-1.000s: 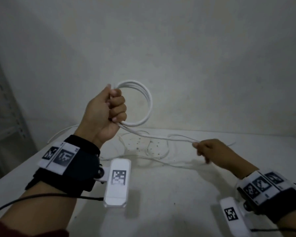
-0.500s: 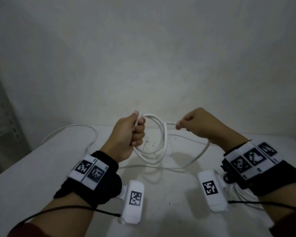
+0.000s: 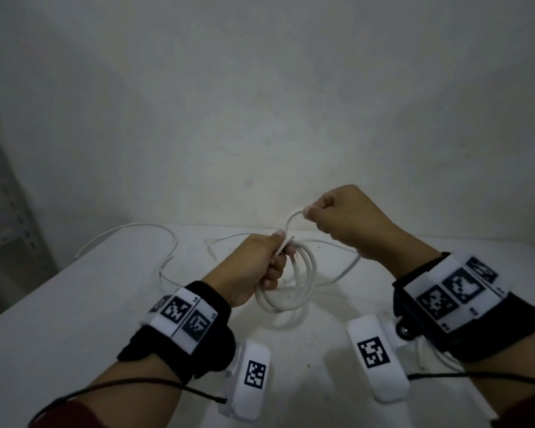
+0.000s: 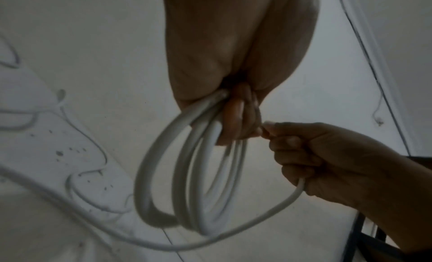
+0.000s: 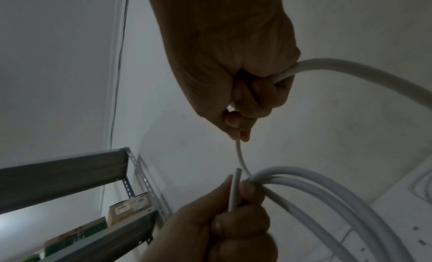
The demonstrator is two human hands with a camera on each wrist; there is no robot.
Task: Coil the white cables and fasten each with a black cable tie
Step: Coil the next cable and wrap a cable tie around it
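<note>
Head view: the left hand (image 3: 254,267) clenches the hanging white cable (image 3: 303,282) coil above the table (image 3: 74,319), while the right hand (image 3: 343,217) pinches the next turn; wrist markers show only patterns, no readable words. Left wrist view: loops splay loosely, so a slackened fist could spill them. Right wrist view: a stub end pokes free, liable to slip out.

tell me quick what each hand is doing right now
Left hand: closed, gripping the coiled white cable.
Right hand: closed, pinching the loose run of that cable.
</note>
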